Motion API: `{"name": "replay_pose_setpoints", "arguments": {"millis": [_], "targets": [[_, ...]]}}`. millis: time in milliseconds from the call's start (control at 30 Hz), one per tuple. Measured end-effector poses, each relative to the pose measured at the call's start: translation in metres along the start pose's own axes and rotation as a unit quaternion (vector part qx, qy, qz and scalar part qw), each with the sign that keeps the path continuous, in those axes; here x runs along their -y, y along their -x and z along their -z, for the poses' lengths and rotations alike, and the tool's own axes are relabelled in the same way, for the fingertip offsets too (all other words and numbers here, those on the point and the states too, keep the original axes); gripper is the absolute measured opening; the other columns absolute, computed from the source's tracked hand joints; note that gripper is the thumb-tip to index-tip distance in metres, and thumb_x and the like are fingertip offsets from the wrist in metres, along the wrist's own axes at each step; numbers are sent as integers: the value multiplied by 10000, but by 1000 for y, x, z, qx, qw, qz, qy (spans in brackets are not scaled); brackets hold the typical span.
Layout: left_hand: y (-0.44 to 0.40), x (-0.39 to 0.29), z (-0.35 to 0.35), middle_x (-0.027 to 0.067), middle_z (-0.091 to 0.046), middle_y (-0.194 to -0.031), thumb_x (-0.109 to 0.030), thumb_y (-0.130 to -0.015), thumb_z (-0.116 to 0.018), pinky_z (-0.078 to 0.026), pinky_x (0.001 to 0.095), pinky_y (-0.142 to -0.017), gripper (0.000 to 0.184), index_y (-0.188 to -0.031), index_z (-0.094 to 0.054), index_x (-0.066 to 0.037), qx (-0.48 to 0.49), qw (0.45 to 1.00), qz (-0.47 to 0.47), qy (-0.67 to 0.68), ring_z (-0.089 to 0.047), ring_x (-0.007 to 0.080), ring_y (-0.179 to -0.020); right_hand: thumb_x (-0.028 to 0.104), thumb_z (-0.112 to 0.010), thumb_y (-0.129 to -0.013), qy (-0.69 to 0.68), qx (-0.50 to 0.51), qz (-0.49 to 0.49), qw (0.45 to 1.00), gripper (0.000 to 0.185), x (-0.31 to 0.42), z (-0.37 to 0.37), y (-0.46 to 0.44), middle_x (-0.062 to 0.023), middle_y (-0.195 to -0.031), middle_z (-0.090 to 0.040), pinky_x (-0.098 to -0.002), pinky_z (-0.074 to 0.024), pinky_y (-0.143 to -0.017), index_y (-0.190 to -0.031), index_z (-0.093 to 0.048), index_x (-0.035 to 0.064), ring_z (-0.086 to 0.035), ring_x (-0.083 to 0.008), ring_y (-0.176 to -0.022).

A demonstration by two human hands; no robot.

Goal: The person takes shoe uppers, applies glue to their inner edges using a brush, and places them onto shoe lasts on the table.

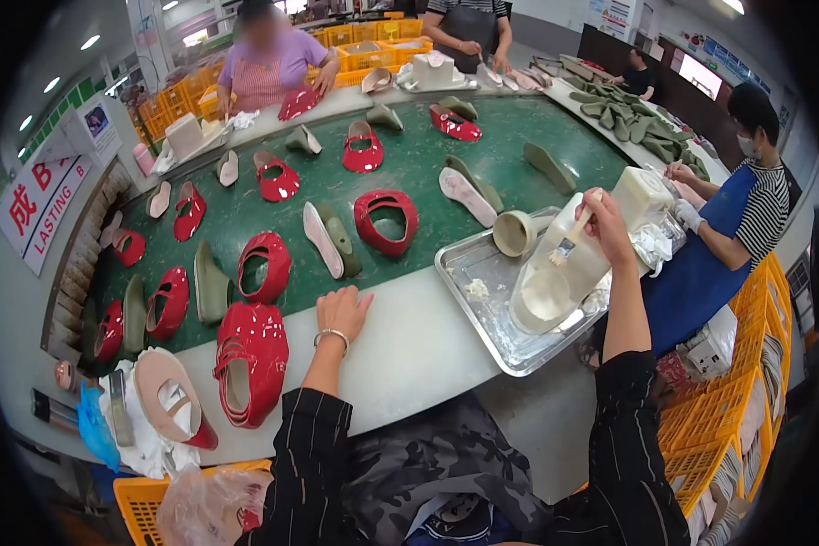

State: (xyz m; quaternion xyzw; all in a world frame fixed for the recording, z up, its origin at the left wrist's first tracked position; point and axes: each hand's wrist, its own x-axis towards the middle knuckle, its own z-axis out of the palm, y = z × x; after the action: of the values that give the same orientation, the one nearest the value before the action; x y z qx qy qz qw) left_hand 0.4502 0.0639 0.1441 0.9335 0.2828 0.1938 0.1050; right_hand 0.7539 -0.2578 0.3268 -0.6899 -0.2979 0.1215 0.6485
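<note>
My right hand [606,226] is closed round the handle of a small brush [569,242]. The brush tip points down into a cut-open white plastic jug [534,289] with pale paste inside. That jug lies tilted in a metal tray [489,338], beside a beige cup [514,234]. My left hand [342,314] rests palm down on the white ledge [409,329], fingers stretched and holding nothing. To its left is a pair of glossy red strapped shoes [250,364]. Beyond it, on the green belt, lie a red shoe upper [386,222], a pale insole [323,238] and a green sole [341,244].
More red uppers [264,267] and green soles [211,284] lie along the green belt [428,246]. A co-worker in a blue apron [692,300] sits close on my right. Yellow crates [701,464] stand by my right side. White cloth [150,455] lies at the left.
</note>
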Motion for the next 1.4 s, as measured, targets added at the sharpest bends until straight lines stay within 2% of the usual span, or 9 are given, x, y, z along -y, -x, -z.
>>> {"name": "replay_pose_setpoints", "arguments": {"millis": [200, 367, 533, 600, 667, 833, 1033, 1200, 1400], "targets": [[1, -2, -1, 126, -618, -881, -362, -823, -557, -376, 445, -804, 302, -846, -559, -62, -6, 999, 31, 6, -557, 308, -872, 358, -440, -935, 87, -35, 55, 994, 249, -16, 8, -5, 55, -719, -527, -141, -295, -462, -875, -547, 142, -400, -2, -542], [46, -21, 18, 104, -604, -973, -286, -779, -640, -373, 432, -893, 305, -998, -578, -83, -180, 983, -3, -40, -537, 292, -989, 254, -500, -924, -8, -5, 22, 1000, 148, -20, 12, -12, 40, -735, -535, -124, -270, -462, -931, -548, 115, -378, 9, -531], [91, -25, 127, 76, -615, -997, -293, -761, -655, -374, 438, -886, 347, -1028, -590, -82, -6, 987, -114, 117, -549, 274, -989, 247, -505, -925, 6, 16, 10, 1000, 158, -19, 12, -12, 36, -754, -512, -132, -269, -482, -978, -540, 103, -361, 6, -549], [78, 5, 155, 90, -635, -916, -277, -759, -657, -424, 418, -803, 293, -952, -610, -61, -81, 990, -94, 63, -583, 281, -881, 250, -503, -926, 12, 17, 8, 1000, 158, -18, 10, -12, 37, -754, -510, -132, -267, -481, -975, -540, 104, -357, 8, -549], [48, 52, 160, 109, -643, -854, -297, -781, -634, -451, 407, -733, 276, -913, -622, -55, -80, 995, -59, 8, -594, 307, -815, 260, -499, -929, 16, 16, 14, 1000, 161, -19, 10, -12, 40, -755, -509, -130, -264, -481, -968, -539, 109, -347, 12, -549], [6, 140, 133, 188, -629, -935, -357, -875, -503, -447, 382, -790, 380, -1014, -611, -21, 182, 974, 138, 1, -590, 344, -897, 248, -488, -935, 19, 19, 16, 1000, 153, -23, 15, -14, 41, -752, -508, -130, -264, -477, -967, -538, 107, -345, 15, -549], [13, 168, 93, 180, -620, -1025, -408, -858, -502, -440, 384, -848, 425, -1050, -600, -41, 80, 995, 61, 29, -580, 334, -975, 223, -476, -942, 12, 16, 17, 1000, 138, -23, 15, -13, 40, -750, -508, -128, -263, -472, -971, -536, 101, -342, 14, -546], [15, 162, 100, 182, -588, -1071, -433, -846, -536, -420, 321, -867, 450, -1078, -586, -50, 264, 950, 148, 79, -557, 287, -1001, 219, -476, -943, -18, 57, 18, 998, 142, -25, 20, -16, 38, -754, -507, -125, -263, -478, -982, -535, 97, -340, 16, -555], [43, 162, 112, 160, -561, -991, -465, -800, -589, -422, 334, -850, 484, -1056, -604, -54, 188, 963, 189, -29, -546, 292, -936, 223, -469, -945, 17, 49, 33, 998, 176, -34, 30, -19, 42, -775, -495, -139, -270, -506, -1024, -533, 79, -336, 6, -588]]}}
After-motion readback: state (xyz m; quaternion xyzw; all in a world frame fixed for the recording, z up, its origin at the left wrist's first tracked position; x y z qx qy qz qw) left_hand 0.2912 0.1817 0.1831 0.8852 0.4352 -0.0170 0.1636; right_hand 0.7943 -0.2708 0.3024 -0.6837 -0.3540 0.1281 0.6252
